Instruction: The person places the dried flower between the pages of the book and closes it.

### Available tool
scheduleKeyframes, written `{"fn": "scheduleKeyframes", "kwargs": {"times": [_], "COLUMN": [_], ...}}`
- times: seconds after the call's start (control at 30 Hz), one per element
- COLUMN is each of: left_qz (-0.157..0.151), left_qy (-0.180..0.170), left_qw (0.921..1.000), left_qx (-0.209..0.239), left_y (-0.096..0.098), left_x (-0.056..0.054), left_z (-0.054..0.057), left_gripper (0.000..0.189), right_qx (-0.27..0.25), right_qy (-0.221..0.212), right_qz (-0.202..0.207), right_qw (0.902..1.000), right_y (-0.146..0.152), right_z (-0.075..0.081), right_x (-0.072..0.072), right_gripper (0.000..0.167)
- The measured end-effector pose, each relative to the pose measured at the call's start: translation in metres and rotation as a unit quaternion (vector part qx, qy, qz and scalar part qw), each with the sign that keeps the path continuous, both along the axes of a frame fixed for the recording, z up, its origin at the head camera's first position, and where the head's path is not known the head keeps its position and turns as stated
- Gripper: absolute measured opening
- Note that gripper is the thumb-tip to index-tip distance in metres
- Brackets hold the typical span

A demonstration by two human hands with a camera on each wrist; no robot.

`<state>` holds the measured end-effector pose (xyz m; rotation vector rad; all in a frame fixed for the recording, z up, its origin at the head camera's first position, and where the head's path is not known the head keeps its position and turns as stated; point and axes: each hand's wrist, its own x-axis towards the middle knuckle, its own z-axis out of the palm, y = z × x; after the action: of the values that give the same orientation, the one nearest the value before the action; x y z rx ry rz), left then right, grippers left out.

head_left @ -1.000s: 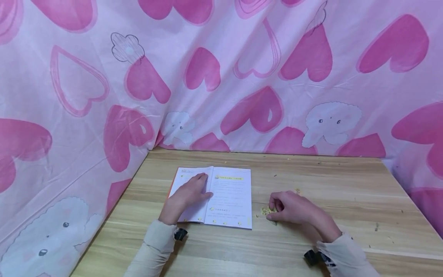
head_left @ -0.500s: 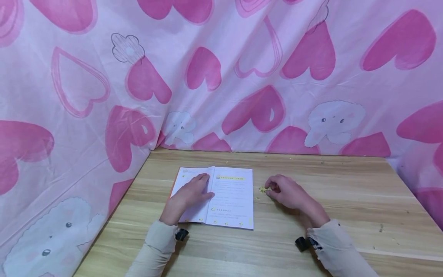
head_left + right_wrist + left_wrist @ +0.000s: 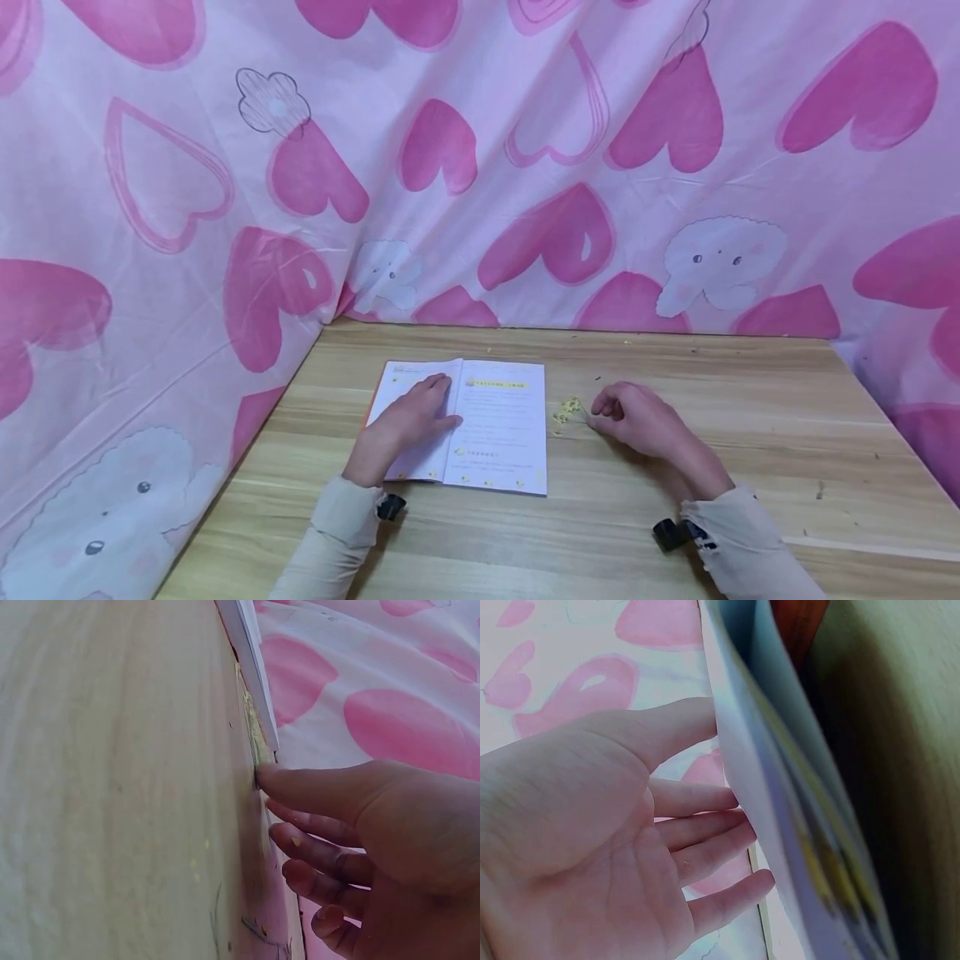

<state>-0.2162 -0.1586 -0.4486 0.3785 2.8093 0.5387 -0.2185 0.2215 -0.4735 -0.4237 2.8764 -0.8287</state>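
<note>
An open book (image 3: 498, 433) with printed white pages lies on the wooden table. My left hand (image 3: 408, 421) rests on its left page, fingers stretched out toward the fold. In the left wrist view the fingertips touch the page face (image 3: 739, 761), and the page edges fan apart. Right of the book, my right hand (image 3: 641, 421) pinches the thin stems of a sprig of small yellow flowers (image 3: 572, 407) between thumb and fingertips. The flower heads point at the book and lie close over the table. The right wrist view shows the thumb (image 3: 315, 787) at the stems, other fingers curled loosely.
Dark bits of stem (image 3: 820, 490) and small yellow crumbs are scattered on the wooden table (image 3: 525, 550). A pink cloth with hearts (image 3: 442, 146) hangs along the back and left side.
My right hand has moved away from me with the flower sprig, then slightly right. More of the sprig shows beyond the fingers. The left hand and book stay in place.
</note>
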Motion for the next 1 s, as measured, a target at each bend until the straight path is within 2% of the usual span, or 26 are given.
{"fn": "scheduleKeyframes", "kwargs": {"times": [0.27, 0.57, 0.8, 1.0], "left_qz": [-0.003, -0.006, -0.001, 0.002], "left_qy": [0.000, 0.006, -0.002, -0.006], "left_qw": [1.0000, 1.0000, 1.0000, 1.0000], "left_qx": [0.005, 0.001, 0.006, 0.006], "left_y": [0.0003, 0.0001, 0.0004, 0.0000], "left_x": [0.0005, -0.0005, 0.0008, 0.0009], "left_z": [0.0007, 0.0016, 0.0013, 0.0010], "left_gripper": [0.077, 0.077, 0.077, 0.077], "right_qx": [0.008, -0.007, -0.055, -0.100], "right_qy": [-0.004, -0.005, -0.032, -0.012], "right_qz": [-0.004, 0.009, 0.006, -0.001], "right_qw": [1.0000, 0.9999, 0.9979, 0.9949], "right_y": [-0.0026, 0.0010, 0.0025, 0.0011], "right_z": [0.0024, -0.0015, 0.0003, 0.0043], "right_x": [0.0012, -0.0002, 0.0006, 0.0009], "right_gripper": [0.006, 0.006, 0.006, 0.005]}}
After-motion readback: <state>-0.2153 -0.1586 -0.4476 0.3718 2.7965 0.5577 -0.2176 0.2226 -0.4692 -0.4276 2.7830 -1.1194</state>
